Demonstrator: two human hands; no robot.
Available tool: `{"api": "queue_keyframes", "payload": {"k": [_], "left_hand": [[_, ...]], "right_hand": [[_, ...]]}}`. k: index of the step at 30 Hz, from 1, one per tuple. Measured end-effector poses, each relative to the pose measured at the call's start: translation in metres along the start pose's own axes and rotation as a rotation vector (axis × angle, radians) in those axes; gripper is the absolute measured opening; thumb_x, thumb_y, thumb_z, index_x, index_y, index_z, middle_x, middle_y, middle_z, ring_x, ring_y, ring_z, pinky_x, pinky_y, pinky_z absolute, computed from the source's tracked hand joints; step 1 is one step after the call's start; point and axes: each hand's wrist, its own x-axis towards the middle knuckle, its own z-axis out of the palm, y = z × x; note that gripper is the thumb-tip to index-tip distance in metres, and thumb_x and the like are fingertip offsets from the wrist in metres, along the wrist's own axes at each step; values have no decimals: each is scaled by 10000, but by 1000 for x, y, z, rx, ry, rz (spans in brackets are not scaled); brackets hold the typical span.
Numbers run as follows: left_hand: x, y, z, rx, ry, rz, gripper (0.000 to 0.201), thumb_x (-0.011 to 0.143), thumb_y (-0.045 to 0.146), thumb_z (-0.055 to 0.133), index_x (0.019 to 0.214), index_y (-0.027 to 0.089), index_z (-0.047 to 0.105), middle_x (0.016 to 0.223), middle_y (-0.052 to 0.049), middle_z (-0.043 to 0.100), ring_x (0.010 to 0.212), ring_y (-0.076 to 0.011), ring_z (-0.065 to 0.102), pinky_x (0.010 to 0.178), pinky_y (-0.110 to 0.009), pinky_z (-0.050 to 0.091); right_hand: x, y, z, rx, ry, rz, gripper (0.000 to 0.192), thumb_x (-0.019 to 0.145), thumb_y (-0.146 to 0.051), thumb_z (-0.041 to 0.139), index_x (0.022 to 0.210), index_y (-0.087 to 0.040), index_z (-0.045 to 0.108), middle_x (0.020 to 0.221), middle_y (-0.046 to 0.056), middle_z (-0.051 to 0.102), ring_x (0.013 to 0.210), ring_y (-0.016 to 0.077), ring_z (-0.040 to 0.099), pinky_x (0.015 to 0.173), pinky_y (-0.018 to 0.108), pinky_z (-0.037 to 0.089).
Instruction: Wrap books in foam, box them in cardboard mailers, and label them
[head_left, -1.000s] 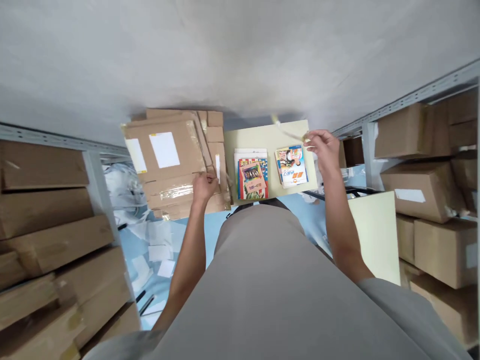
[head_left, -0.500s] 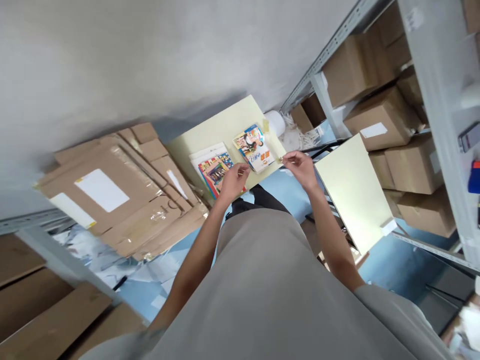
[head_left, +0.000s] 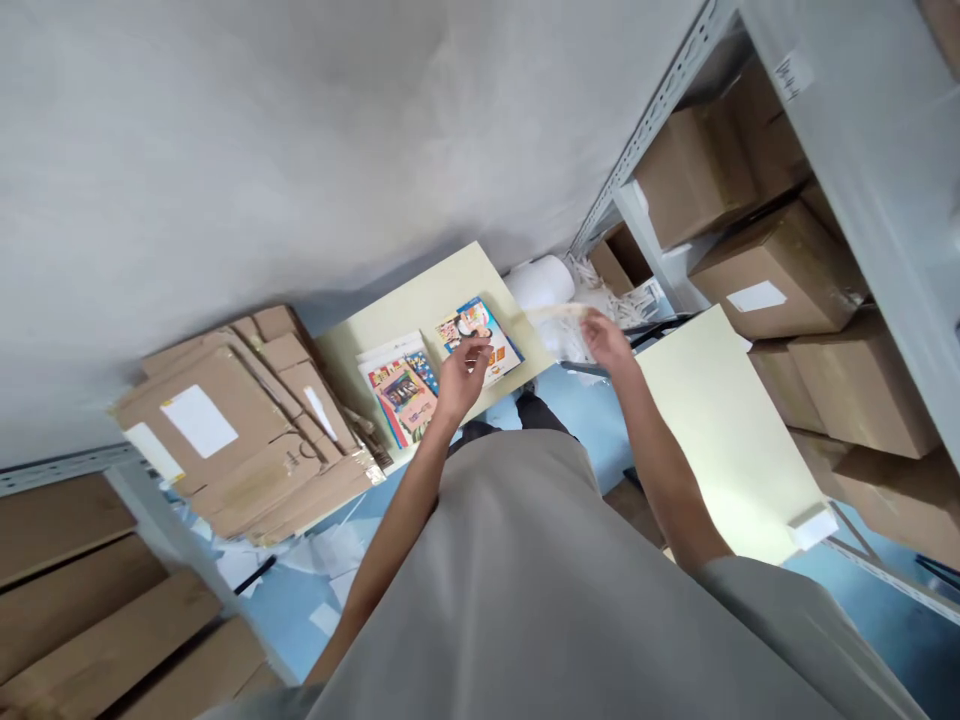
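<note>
My left hand (head_left: pixel 463 380) is over the lower part of a colourful booklet (head_left: pixel 491 330) on the pale yellow tabletop (head_left: pixel 420 290). Its fingers are curled towards the thumb; whatever they may pinch is too small to make out. Off the table's right edge, my right hand (head_left: pixel 606 342) is closed on one end of a pale, see-through strip (head_left: pixel 559 312) that looks like tape. The strip is blurred and runs left towards the table corner. Left of the booklet lies a small pile of other bright booklets (head_left: pixel 405 395), with white sheets under them.
Flattened cardboard boxes (head_left: pixel 247 420) lean at the table's left. A white roll (head_left: pixel 544 282) stands behind the right corner. Another pale tabletop (head_left: pixel 712 430) is at my right, beside metal shelving (head_left: pixel 634 215) with cardboard boxes (head_left: pixel 787 270). Papers (head_left: pixel 337 555) lie on the blue floor.
My right hand has drawn away from the table's edge, and the pale strip now shows stretched out from it. My left hand has shifted over the booklet. The whole view has tilted slightly.
</note>
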Motion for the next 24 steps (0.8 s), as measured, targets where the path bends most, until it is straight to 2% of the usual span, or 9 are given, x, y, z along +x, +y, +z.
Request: {"api": "queue_keyframes", "payload": {"k": [3,5,7,10,14,18,21,24], "left_hand": [[12,14,9,-3,11,10,425,1030,611,705,1184,218,751,1216,-144,833,1010,-265,782,876,-384,625],[15,17,11,5,5,4,440,1023,626,713,1185,219,749,1230,-147,832,1003,-260,781,879,-387,627],[15,15,10,23,0,-12,442,1015,628,716,1179,218,747,1238,-148,834,1006,-259,783,883,-390,630],[11,5,4,45,1,-26,436,1005,626,716,1147,215,745,1221,-151,838,1012,-269,788,893,-403,637],[0,-11,-14,33,35,-45,448,996,639,713,1138,216,748,1186,-147,835,1003,-281,788,907,-417,649],[-17,-30,-45,21,114,-81,394,998,560,696,1159,205,756,1181,-144,838,1032,-286,790,953,-423,651],[-35,-52,-77,20,199,-131,323,992,465,681,1151,196,760,1194,-144,841,1043,-284,792,964,-420,655],[-60,-85,-115,26,304,-218,272,988,404,682,1139,190,755,1222,-151,837,1070,-289,796,998,-436,655]], "right_hand": [[49,-35,-25,101,195,-17,225,961,-281,755,1128,-290,605,1101,12,728,871,106,794,837,232,739],[62,-41,-37,150,242,26,203,1010,-295,698,1177,-288,583,1195,41,698,904,107,804,870,272,749],[63,-34,-41,179,233,79,169,1018,-268,694,1145,-273,582,1203,64,712,937,120,820,882,276,747],[51,-12,-34,123,150,123,130,1011,-217,711,1047,-258,593,1103,61,762,944,118,830,871,215,724],[33,14,-6,-9,60,126,122,979,-225,764,1023,-258,655,1025,31,804,940,121,834,879,220,716],[10,37,35,-157,-61,103,115,950,-289,804,1005,-254,710,1046,40,845,967,149,840,948,258,701],[-18,65,71,-293,-253,52,201,915,-360,869,1031,-252,745,1063,47,864,975,173,843,961,286,690],[-49,107,108,-486,-481,20,313,897,-456,904,1095,-253,771,1094,58,874,986,199,848,962,327,682]]}}
